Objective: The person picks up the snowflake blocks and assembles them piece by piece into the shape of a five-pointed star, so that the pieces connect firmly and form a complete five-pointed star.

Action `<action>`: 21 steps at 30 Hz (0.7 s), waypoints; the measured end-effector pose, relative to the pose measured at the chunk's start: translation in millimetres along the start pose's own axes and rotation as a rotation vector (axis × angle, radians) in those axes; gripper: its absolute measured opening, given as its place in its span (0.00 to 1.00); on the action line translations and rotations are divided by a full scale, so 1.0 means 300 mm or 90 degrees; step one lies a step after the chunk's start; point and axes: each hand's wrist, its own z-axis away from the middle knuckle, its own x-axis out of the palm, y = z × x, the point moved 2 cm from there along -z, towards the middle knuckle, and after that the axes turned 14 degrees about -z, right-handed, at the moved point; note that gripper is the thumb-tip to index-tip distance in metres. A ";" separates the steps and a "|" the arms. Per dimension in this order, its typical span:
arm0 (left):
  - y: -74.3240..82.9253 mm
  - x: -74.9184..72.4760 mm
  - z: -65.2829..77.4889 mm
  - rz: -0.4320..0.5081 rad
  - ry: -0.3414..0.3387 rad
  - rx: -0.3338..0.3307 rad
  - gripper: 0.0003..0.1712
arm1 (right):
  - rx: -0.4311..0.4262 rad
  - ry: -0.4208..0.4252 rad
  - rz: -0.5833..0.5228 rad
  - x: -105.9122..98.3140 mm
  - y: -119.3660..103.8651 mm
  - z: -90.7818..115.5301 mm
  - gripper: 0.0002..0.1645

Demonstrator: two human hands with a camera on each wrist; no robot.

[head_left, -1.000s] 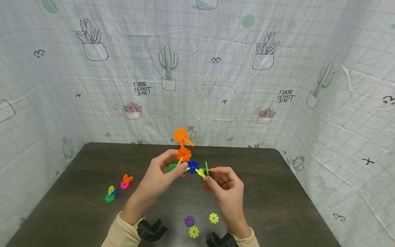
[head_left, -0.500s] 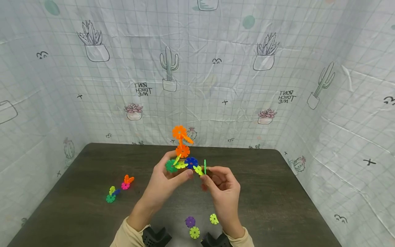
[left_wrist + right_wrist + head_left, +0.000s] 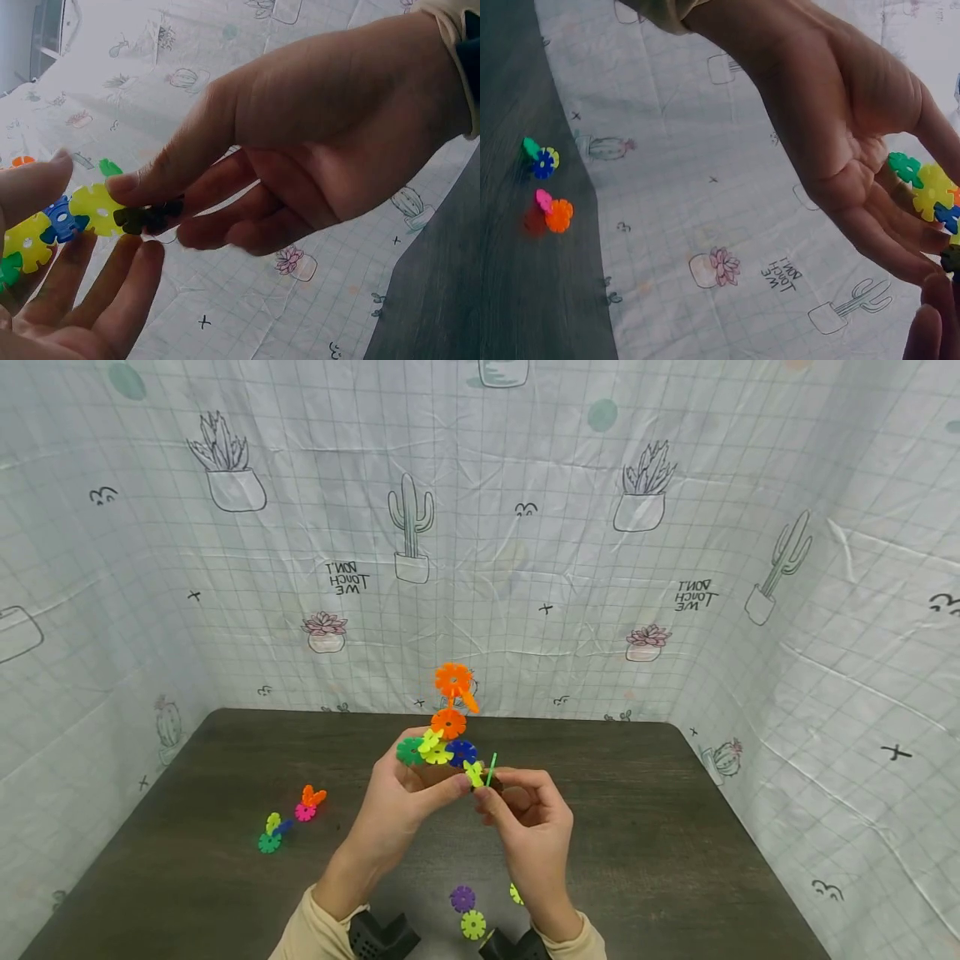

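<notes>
My left hand [image 3: 397, 814] holds a chain of joined flower-shaped plastic discs [image 3: 461, 753] above the table. An orange disc [image 3: 453, 680] tops the chain; a green disc [image 3: 410, 752] lies at its left, with yellow and blue ones between. At the right end, my right hand [image 3: 531, 835] pinches the chain near a light-green disc [image 3: 491, 770] seen edge-on. In the left wrist view, the right thumb presses a yellow disc [image 3: 94, 210] beside a dark disc [image 3: 135, 219]. Both hands' fingertips nearly meet there. Fingers hide part of the chain.
On the dark table [image 3: 637, 860], a small green, blue and yellow disc cluster [image 3: 270, 839] and a pink-and-orange one [image 3: 307, 806] lie left. Near the front are a purple disc [image 3: 462, 898] and a yellow-green disc [image 3: 473, 925]. Another yellow-green disc [image 3: 516, 893] is partly behind the right wrist.
The right hand has moved left, closer to the left hand. The chain has turned, showing more of the yellow discs' faces. Its orange top has shifted slightly upward and right.
</notes>
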 end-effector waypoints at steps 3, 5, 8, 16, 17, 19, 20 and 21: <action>-0.001 -0.001 -0.002 0.016 -0.022 0.012 0.31 | -0.019 -0.012 0.014 0.001 -0.002 0.000 0.12; 0.001 -0.006 -0.004 0.016 -0.020 0.012 0.30 | -0.027 -0.023 0.023 0.005 -0.004 -0.002 0.11; 0.003 -0.016 -0.003 0.003 -0.004 -0.005 0.29 | -0.041 -0.054 0.047 -0.003 -0.007 -0.001 0.13; 0.032 -0.068 0.000 -0.015 0.012 0.017 0.29 | 0.178 -0.253 0.129 -0.084 0.074 -0.002 0.17; 0.035 -0.074 0.001 -0.016 0.014 0.019 0.29 | 0.232 -0.300 0.172 -0.094 0.103 0.002 0.15; 0.039 -0.083 0.003 -0.016 0.017 0.022 0.28 | 0.321 -0.401 0.285 -0.114 0.165 0.019 0.15; 0.040 -0.084 0.004 -0.014 0.017 0.021 0.28 | 0.350 -0.448 0.350 -0.123 0.197 0.032 0.16; 0.040 -0.085 0.005 -0.008 0.015 0.018 0.28 | 0.377 -0.488 0.407 -0.131 0.225 0.047 0.18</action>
